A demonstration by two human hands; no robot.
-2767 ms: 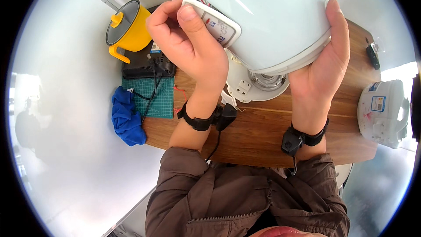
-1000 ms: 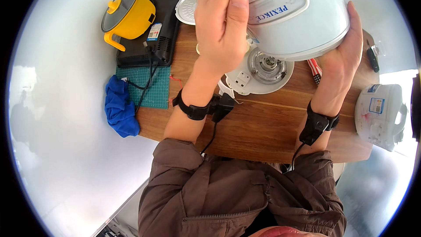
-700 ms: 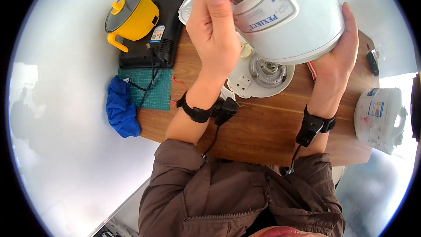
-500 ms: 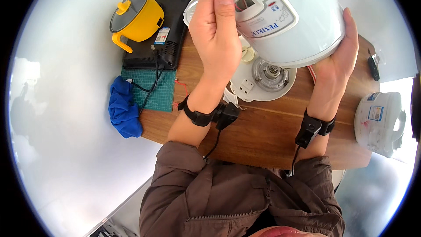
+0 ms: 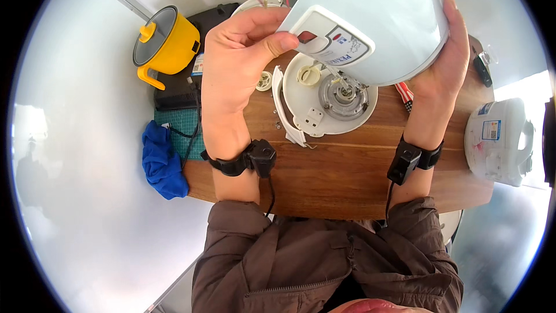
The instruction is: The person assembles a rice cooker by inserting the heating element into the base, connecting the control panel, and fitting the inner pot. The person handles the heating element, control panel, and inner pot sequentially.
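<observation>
Both my hands hold up a pale blue rice cooker shell (image 5: 399,29) with pink flowers, tilted over the far part of the table. My left hand (image 5: 237,52) pinches its left edge, thumb beside the white control panel (image 5: 333,37). Fingers of my right hand (image 5: 449,61) wrap round its lower right rim. Thin wires rise near my left fingers, blurred. Below the shell lies the round white cooker base (image 5: 304,101), with a metal heating-plate assembly (image 5: 346,95) and a cream plastic cup (image 5: 308,75) on it. A curved white handle (image 5: 286,110) rests against the base's left side.
A yellow pot (image 5: 168,43) with a lid stands on a black appliance at the far left, near a green cutting mat (image 5: 184,124) and blue cloth (image 5: 162,159). Small screws lie by the handle. Right: a red-striped tool (image 5: 404,94) and a white rice cooker (image 5: 495,142).
The shell has turned and tipped, its panel now lower and its flowers more visible. My left hand has moved left and grips its edge; more of the base and handle shows.
</observation>
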